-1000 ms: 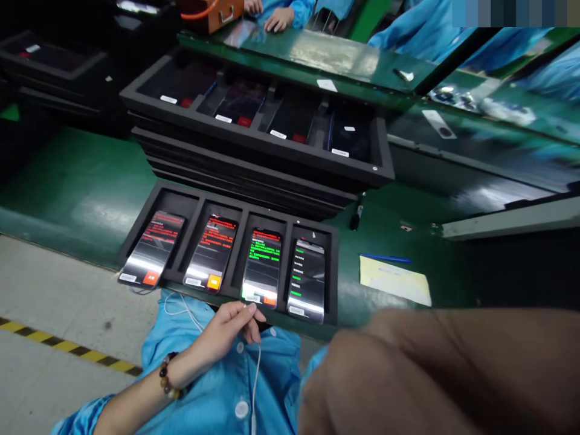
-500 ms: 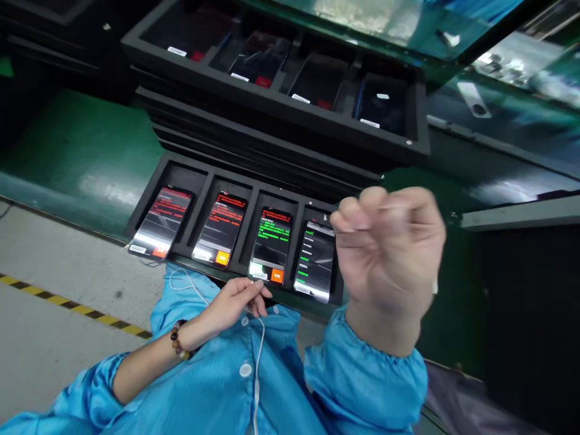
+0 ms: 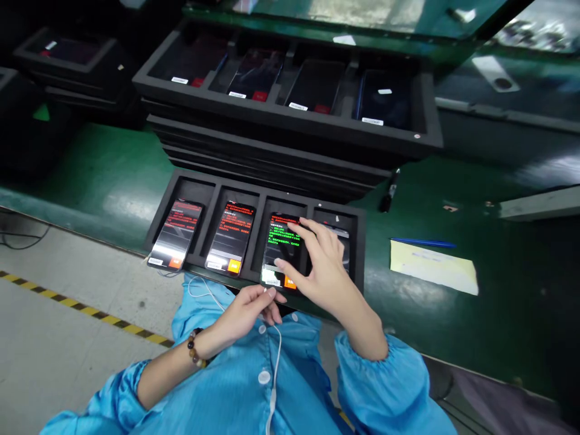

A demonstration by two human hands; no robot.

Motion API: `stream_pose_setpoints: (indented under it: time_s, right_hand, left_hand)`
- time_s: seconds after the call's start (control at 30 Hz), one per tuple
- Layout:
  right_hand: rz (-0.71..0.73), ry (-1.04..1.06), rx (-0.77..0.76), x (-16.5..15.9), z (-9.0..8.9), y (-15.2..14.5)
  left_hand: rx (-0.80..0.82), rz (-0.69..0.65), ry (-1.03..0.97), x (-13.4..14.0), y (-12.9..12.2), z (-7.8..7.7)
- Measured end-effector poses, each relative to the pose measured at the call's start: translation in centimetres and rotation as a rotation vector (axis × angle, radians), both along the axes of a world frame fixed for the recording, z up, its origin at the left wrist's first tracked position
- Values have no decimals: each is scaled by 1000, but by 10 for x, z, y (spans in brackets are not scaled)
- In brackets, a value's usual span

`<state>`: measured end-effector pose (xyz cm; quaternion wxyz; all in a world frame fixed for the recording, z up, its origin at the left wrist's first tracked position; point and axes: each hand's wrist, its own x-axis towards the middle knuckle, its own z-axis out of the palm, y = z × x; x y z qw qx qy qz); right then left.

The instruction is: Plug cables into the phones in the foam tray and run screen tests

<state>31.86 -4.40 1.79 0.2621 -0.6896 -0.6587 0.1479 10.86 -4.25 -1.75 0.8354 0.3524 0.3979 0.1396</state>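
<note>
A dark foam tray [image 3: 260, 192] at the bench edge holds phones in its slots. The third phone [image 3: 277, 257] shows red and green text with an orange button. Over it my right hand [image 3: 324, 260] is spread, thumb and fingers apart above the screen; whether a fingertip touches cannot be made out. At that phone's lower edge my left hand [image 3: 254, 311] is closed in a pinch on a white cable [image 3: 274, 386], which hangs down my blue smock. The far-left phone [image 3: 176, 235] and second phone [image 3: 230, 237] are lit with red text. My right hand partly covers the fourth phone [image 3: 344, 248].
Behind stands a stack of black trays [image 3: 272, 151], its top one holding several dark phones. To the right lie a black marker [image 3: 389, 192], a blue pen [image 3: 426, 243] and a yellowish paper slip [image 3: 432, 266] on the green bench [image 3: 435, 326]. More trays [image 3: 72, 66] stand at left.
My right hand has come down and left from its raised, curled pose and is now spread over the third phone. My left hand keeps its place by that phone's lower edge.
</note>
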Motion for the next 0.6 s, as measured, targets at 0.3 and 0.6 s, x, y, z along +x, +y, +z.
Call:
stream_pose_setpoints:
  time_s: [0.3, 0.6]
  right_hand:
    - [127, -13, -29, 1, -7, 3]
    - [113, -14, -2, -3, 17, 22]
  left_hand:
    - [37, 22, -34, -5, 0, 4]
    - [-104, 5, 27, -5, -14, 5]
